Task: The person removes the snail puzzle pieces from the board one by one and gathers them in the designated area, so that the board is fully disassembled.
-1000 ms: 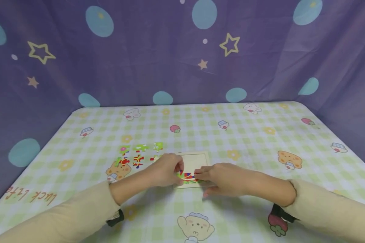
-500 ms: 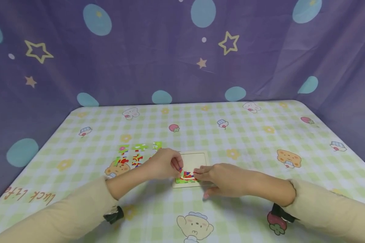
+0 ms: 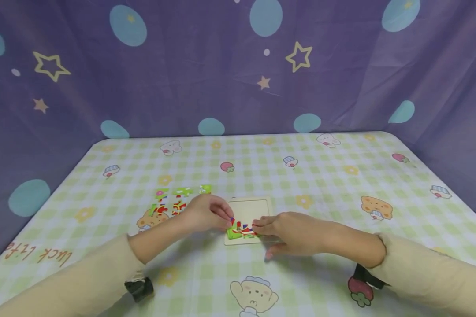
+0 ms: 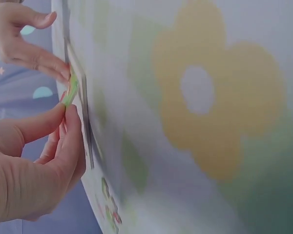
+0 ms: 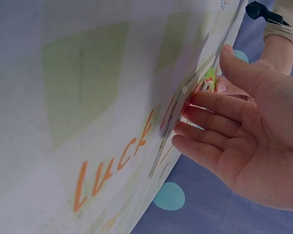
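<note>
A shallow wooden puzzle tray (image 3: 251, 208) lies on the table, with colourful jigsaw pieces (image 3: 246, 232) along its near side. At the tray's left side, my left hand (image 3: 208, 213) pinches a green-and-red jigsaw piece (image 4: 71, 92) between thumb and fingers. That piece is tilted up from the tray in the left wrist view. My right hand (image 3: 291, 233) rests its extended fingertips on the pieces at the near right part of the tray. In the right wrist view its fingers (image 5: 210, 124) are nearly straight, with the thumb held apart.
Several loose jigsaw pieces, including a green one (image 3: 182, 191) and a red one (image 3: 178, 208), lie left of the tray, partly behind the left hand. A green checked cloth (image 3: 321, 286) covers the table. A purple patterned curtain (image 3: 206, 79) hangs behind it.
My left hand has shifted a little to the left and now holds a green-and-red piece raised at the tray's left side. My right hand has stayed on the tray.
</note>
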`<action>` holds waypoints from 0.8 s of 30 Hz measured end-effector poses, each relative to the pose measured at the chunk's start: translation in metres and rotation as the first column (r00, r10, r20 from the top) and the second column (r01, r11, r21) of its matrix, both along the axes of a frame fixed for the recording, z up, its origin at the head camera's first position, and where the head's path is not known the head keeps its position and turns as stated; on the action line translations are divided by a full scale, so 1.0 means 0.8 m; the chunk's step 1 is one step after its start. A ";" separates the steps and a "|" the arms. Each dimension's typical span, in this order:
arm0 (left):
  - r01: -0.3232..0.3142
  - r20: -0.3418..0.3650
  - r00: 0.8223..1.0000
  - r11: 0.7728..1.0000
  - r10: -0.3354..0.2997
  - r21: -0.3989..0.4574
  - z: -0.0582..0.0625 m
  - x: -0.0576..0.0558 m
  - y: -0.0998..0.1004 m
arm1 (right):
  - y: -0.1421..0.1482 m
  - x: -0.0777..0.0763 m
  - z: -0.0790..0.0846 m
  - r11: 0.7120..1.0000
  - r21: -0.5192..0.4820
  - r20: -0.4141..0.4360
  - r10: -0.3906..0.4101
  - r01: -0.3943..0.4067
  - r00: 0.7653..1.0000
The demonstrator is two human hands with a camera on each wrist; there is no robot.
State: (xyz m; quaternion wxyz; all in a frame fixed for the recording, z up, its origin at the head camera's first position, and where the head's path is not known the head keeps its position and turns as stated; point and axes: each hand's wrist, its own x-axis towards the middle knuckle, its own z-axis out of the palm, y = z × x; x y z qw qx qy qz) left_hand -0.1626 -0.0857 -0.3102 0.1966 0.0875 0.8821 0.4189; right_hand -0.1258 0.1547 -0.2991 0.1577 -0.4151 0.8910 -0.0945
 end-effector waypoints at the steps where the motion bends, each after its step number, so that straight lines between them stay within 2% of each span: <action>1: -0.003 0.005 1.000 1.000 0.003 0.005 0.001 -0.001 -0.004 | 0.000 0.000 0.000 1.000 -0.002 0.000 0.001 -0.001 1.000; 11: 0.037 0.041 0.998 0.998 -0.039 0.048 0.021 0.000 -0.063 | 0.001 0.002 0.000 1.000 0.002 0.007 -0.016 0.016 1.000; 13: 0.035 0.051 0.998 0.999 -0.036 0.025 0.024 0.001 -0.076 | 0.001 0.002 0.001 1.000 0.001 0.010 -0.017 0.017 1.000; 17: 0.072 0.063 0.996 0.997 -0.069 -0.038 0.029 -0.001 -0.106 | 0.001 0.001 0.001 1.000 -0.003 0.015 -0.015 0.015 1.000; 21: 0.121 0.081 0.990 0.992 -0.117 -0.038 0.034 -0.003 -0.136 | 0.001 0.001 0.001 1.000 -0.005 0.015 -0.014 0.014 1.000; 24: 0.115 0.071 0.991 0.990 -0.110 -0.083 0.038 -0.003 -0.156 | 0.002 0.001 0.000 1.000 -0.007 0.012 -0.012 0.012 1.000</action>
